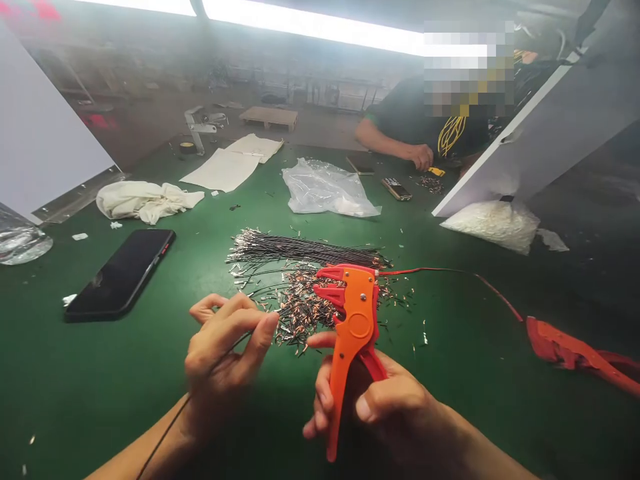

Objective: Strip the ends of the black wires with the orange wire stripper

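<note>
Fingers (265, 327) of my left hand (215, 350) pinch a thin black wire (167, 430) between thumb and forefinger, knuckles raised and fingertips turned right; the wire runs back past the palm and along the forearm to the lower border. Those of my right hand (405, 400) are wrapped round the handles of an orange-and-red wire stripper (357, 313), held nearly upright, its red jaws parted and pointing left. Wire end and tool stand apart, a gap between my two hands. Both forearms converge from the lower border.

Surroundings, likewise left to right: a dark phone (120, 273) lies well apart from my left hand, a stretch of green tabletop (160, 353) between them. Loose wire offcuts (303, 307) lie just beyond my hands, partly hidden by the stripper, with a bundle of black wires (300, 245) behind. Rightward, a wide stretch of tabletop separates my right hand from a second red tool (575, 350) near the right border; farther off, a slanting white panel (530, 147) bounds that side.
</note>
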### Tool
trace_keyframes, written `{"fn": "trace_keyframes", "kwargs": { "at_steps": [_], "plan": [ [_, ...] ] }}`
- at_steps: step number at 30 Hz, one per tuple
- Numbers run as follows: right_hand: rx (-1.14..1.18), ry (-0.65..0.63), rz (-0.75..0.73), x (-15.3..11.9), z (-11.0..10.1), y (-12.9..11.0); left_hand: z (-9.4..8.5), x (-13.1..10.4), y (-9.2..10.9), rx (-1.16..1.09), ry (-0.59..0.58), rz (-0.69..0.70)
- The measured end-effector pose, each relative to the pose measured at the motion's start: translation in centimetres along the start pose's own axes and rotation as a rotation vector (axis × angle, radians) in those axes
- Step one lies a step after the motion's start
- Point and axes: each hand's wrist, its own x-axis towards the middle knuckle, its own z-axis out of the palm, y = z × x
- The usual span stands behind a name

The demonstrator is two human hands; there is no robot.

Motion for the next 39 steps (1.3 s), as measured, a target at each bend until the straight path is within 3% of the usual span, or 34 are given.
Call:
{"fn": "trace_keyframes", "kwargs": {
  "at_steps": [3, 7, 10, 15, 20, 26, 29, 30, 33, 35, 39],
  "plan": [
    [0.008, 0.018, -0.052, 0.0, 0.3, -0.6, -0.4, -0.8, 1.1, 0.052, -0.021, 0.126],
    [0.039, 0.118, -0.107, 0.1, -0.1, -1.4, -0.2, -3.2, 3.2, 0.126, -0.220, 0.406],
    [0.036, 0.160, -0.087, 0.1, -0.3, -1.5, 1.0, -4.6, 3.9, 0.129, -0.303, 0.484],
    [0.117, 0.079, -0.042, 0.3, 0.2, -0.8, 2.4, -4.3, 3.9, -0.047, -0.152, 0.547],
    [0.149, 0.046, 0.047, 0.5, 0.0, 0.1, 1.5, -3.0, 4.2, -0.033, -0.259, 0.600],
    [0.090, 0.064, 0.105, 0.6, -0.6, 0.4, 0.9, -2.8, 3.9, -0.039, -0.338, 0.544],
    [0.110, 0.030, 0.047, 0.5, -0.3, -0.1, 0.3, -2.2, 3.3, -0.104, -0.162, 0.529],
    [0.111, 0.017, 0.026, 0.4, -0.2, -0.3, 0.0, -1.8, 3.1, -0.107, -0.101, 0.484],
    [0.095, -0.006, -0.007, 0.1, 0.1, -0.5, -0.9, -0.8, 2.6, -0.111, -0.127, 0.276],
    [0.064, -0.008, -0.036, 0.0, 0.3, -0.2, -1.1, -0.4, 2.3, -0.212, -0.076, 0.171],
    [-0.070, 0.027, -0.123, -0.4, 0.5, 0.7, -0.5, -0.5, 1.9, -0.368, -0.139, -0.110]
  ]
}}
